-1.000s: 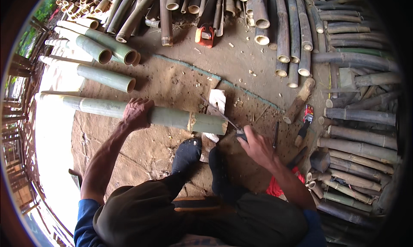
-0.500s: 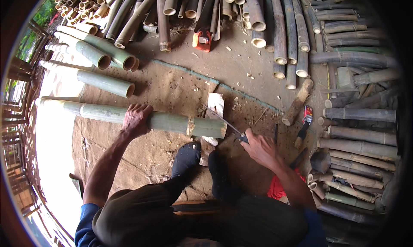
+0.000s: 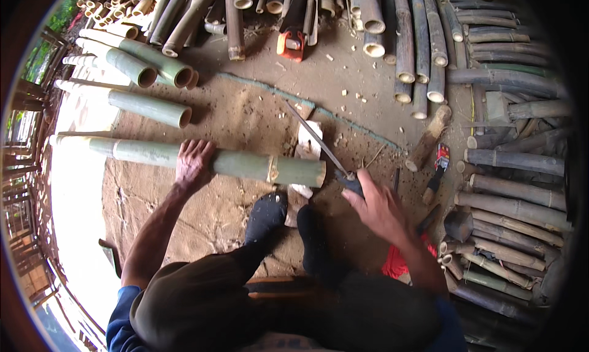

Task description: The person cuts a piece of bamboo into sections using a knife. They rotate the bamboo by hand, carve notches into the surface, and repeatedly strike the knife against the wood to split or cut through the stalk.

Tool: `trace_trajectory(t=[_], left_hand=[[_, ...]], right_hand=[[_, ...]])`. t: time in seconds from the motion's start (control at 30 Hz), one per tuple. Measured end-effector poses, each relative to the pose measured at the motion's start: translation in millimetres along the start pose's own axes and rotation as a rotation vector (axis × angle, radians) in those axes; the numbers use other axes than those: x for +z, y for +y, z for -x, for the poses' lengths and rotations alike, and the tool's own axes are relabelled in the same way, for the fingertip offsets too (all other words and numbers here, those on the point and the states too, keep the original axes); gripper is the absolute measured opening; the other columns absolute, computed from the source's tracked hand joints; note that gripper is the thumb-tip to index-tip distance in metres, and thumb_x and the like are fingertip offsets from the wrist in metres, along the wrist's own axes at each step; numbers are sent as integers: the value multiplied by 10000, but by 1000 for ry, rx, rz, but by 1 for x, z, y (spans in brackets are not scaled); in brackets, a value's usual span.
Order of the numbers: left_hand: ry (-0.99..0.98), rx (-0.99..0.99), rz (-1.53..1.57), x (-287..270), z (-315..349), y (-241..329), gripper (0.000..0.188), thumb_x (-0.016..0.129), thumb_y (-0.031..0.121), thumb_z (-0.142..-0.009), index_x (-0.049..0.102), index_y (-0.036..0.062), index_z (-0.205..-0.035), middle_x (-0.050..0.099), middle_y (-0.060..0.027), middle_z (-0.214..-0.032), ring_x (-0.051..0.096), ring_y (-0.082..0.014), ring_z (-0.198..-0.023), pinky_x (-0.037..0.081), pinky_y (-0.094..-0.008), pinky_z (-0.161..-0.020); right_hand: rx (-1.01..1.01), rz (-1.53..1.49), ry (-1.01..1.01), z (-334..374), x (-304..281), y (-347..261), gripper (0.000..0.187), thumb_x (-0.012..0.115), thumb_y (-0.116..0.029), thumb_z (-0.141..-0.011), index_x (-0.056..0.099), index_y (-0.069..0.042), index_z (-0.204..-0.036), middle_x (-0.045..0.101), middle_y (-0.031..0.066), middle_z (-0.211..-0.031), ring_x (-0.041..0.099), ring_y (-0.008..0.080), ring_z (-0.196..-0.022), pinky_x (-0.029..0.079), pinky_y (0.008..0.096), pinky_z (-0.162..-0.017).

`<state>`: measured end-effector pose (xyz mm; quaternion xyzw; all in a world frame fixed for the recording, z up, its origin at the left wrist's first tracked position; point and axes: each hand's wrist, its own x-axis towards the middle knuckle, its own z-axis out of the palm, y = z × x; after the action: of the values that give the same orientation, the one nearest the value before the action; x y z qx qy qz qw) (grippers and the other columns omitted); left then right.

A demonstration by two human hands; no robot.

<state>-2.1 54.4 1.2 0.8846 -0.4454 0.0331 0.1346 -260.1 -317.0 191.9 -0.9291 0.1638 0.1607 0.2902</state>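
Note:
A thick green bamboo pole lies crosswise in front of me, its cut end at the right. My left hand is closed over the pole from above, left of its middle. Under the right end sits a pale wooden block, partly hidden by the pole. My right hand grips the dark handle of a long, narrow-bladed knife just right of the cut end. The blade slants up and left over the block, apart from the pole. My dark-clad feet are on the near side of the block.
More green bamboo poles lie at the left. Many bamboo lengths are stacked at the back and along the right side. An orange-and-black tool stands behind; a short log and red cloth are at the right.
The knife has swung up and away from the pole's end, its tip now farther back. My right hand has shifted slightly right. My left hand still grips the pole, which sits slightly higher in view.

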Motion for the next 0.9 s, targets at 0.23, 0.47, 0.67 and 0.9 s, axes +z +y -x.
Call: trace_trajectory(t=[0.23,0.47,0.67,0.9], left_hand=[[151,23,-118,16,4,6,587,844,115,-681,620,69,-1221,659,-126,-1132,630,-337,-1129,461,-520,-1082],[-618,-75,112,-32,-45,-4,781,1009,188,-510,688,152,-1221,727,-58,-1120,664,-290,-1113,466,-453,-1064],[-509,-52,77,-6,-36,1,652,991,156,-486,706,174,-1072,749,-18,-1005,701,-259,-1028,487,-434,-1052],[-456,-90,68,-12,-24,-3,680,948,119,-483,678,155,-1106,733,-42,-1058,686,-294,-1060,484,-438,-1012]], right_hand=[[-194,178,72,-15,49,84,404,666,-345,-1076,543,3,-1239,748,265,-890,744,515,-857,583,579,-708],[-226,-108,168,6,-6,-9,380,677,-345,-1079,539,-12,-1200,740,256,-944,751,482,-845,581,555,-692],[-58,349,-32,-16,60,81,378,640,-358,-1095,498,-28,-1212,739,266,-883,764,472,-802,605,544,-667],[-370,-86,247,2,3,-22,415,721,-334,-1057,547,-13,-1254,750,240,-867,768,443,-757,598,521,-616]])
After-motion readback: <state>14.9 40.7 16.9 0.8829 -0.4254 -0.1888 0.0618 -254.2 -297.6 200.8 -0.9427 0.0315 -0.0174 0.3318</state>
